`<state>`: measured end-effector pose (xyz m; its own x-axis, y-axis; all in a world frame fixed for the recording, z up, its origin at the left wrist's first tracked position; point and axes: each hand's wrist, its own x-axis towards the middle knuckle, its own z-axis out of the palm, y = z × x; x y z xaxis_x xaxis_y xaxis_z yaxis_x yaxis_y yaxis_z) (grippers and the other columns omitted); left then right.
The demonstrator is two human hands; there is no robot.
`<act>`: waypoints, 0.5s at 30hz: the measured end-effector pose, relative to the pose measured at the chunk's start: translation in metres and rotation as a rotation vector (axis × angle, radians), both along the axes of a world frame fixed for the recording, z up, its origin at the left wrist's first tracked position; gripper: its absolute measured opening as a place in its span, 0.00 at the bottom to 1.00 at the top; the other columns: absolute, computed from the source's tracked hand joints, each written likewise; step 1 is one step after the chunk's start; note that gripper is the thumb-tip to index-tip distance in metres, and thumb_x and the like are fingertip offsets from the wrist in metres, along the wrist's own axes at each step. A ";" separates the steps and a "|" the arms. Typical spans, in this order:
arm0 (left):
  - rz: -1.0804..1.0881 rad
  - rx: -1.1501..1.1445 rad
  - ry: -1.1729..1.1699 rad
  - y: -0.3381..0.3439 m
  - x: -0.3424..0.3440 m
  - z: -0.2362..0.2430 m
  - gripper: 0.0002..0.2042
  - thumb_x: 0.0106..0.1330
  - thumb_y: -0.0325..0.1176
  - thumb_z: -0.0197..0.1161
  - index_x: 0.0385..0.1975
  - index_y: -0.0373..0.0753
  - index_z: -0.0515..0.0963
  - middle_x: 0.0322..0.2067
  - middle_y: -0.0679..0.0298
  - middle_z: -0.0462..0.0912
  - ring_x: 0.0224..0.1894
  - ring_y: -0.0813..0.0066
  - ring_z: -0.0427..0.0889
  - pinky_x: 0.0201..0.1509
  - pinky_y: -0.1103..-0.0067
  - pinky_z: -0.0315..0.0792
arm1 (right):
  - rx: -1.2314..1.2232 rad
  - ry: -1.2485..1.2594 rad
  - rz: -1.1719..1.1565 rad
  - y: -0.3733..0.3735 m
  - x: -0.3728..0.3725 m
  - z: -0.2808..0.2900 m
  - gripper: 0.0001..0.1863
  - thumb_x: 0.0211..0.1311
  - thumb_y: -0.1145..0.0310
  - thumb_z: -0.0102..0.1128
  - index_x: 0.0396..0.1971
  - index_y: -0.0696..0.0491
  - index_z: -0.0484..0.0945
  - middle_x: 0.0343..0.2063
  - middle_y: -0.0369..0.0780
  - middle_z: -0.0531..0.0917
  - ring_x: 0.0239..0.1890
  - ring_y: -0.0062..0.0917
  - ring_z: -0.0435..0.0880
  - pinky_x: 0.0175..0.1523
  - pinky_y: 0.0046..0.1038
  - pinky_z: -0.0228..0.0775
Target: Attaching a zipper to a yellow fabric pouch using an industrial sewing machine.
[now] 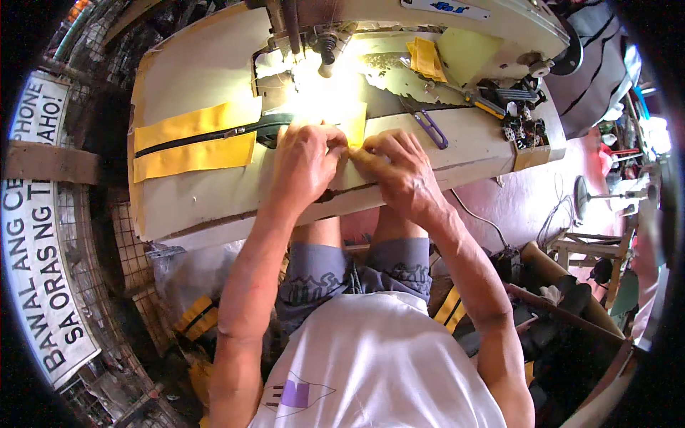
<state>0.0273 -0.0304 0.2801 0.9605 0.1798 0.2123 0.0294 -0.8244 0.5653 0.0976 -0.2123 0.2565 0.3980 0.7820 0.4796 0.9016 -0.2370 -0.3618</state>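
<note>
Close together at the front of the sewing table, both hands pinch a small piece of yellow fabric. My left hand has its fingers closed at the piece's lower left. My right hand is closed at its lower right corner, slightly blurred. Left of them a yellow fabric panel with a black zipper lies flat, its dark zipper tape running toward my left hand. Just beyond the hands, glare from the sewing machine's lamp hides the needle area. The sewing machine head spans the far side.
Right of my hands lie a purple thread snipper and a yellow-and-black cutter. Folded yellow pieces rest under the machine arm. A small box of metal parts sits at the table's right end. A wire grille stands at left.
</note>
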 end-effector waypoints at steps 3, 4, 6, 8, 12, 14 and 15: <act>-0.145 -0.164 0.103 0.018 0.008 0.003 0.05 0.57 0.26 0.65 0.31 0.35 0.84 0.30 0.52 0.83 0.33 0.55 0.83 0.45 0.66 0.74 | 0.043 -0.030 -0.050 0.008 -0.015 0.006 0.19 0.50 0.73 0.65 0.46 0.52 0.80 0.44 0.41 0.78 0.49 0.40 0.75 0.53 0.40 0.68; -0.182 -0.102 0.146 0.024 0.010 -0.001 0.08 0.56 0.22 0.65 0.35 0.38 0.84 0.35 0.55 0.82 0.38 0.56 0.81 0.47 0.67 0.73 | 0.052 -0.032 -0.033 0.010 -0.016 0.002 0.18 0.54 0.71 0.64 0.47 0.53 0.79 0.46 0.42 0.77 0.51 0.39 0.75 0.53 0.39 0.67; -0.131 0.048 -0.010 0.014 0.005 -0.003 0.10 0.56 0.23 0.65 0.38 0.40 0.83 0.39 0.58 0.81 0.41 0.59 0.80 0.48 0.68 0.72 | 0.048 -0.026 -0.072 0.011 -0.019 -0.007 0.18 0.55 0.70 0.64 0.47 0.54 0.79 0.46 0.42 0.77 0.52 0.39 0.75 0.53 0.39 0.67; -0.086 0.187 -0.241 0.008 -0.008 -0.015 0.16 0.53 0.23 0.65 0.43 0.42 0.80 0.43 0.64 0.75 0.46 0.63 0.73 0.53 0.69 0.65 | 0.024 -0.001 -0.137 0.013 -0.026 -0.006 0.17 0.56 0.70 0.64 0.47 0.55 0.78 0.45 0.43 0.77 0.51 0.39 0.75 0.54 0.39 0.67; -0.075 0.279 -0.235 -0.006 -0.043 -0.010 0.20 0.50 0.22 0.64 0.47 0.36 0.78 0.48 0.61 0.76 0.53 0.61 0.73 0.57 0.66 0.65 | 0.035 -0.004 -0.135 0.014 -0.027 -0.005 0.18 0.55 0.71 0.63 0.47 0.56 0.78 0.44 0.43 0.77 0.51 0.40 0.75 0.54 0.39 0.67; -0.105 0.294 -0.228 -0.013 -0.046 -0.014 0.21 0.51 0.23 0.63 0.49 0.35 0.77 0.49 0.61 0.76 0.55 0.61 0.72 0.59 0.66 0.64 | 0.076 -0.025 -0.131 0.013 -0.026 -0.008 0.19 0.54 0.72 0.64 0.47 0.58 0.78 0.45 0.44 0.77 0.51 0.40 0.76 0.54 0.39 0.67; -0.134 0.308 -0.221 -0.014 -0.047 -0.016 0.22 0.51 0.24 0.63 0.50 0.34 0.77 0.51 0.61 0.76 0.57 0.61 0.72 0.60 0.66 0.64 | 0.076 -0.026 -0.127 0.013 -0.026 -0.009 0.19 0.54 0.72 0.64 0.47 0.58 0.78 0.45 0.44 0.77 0.51 0.40 0.76 0.54 0.39 0.67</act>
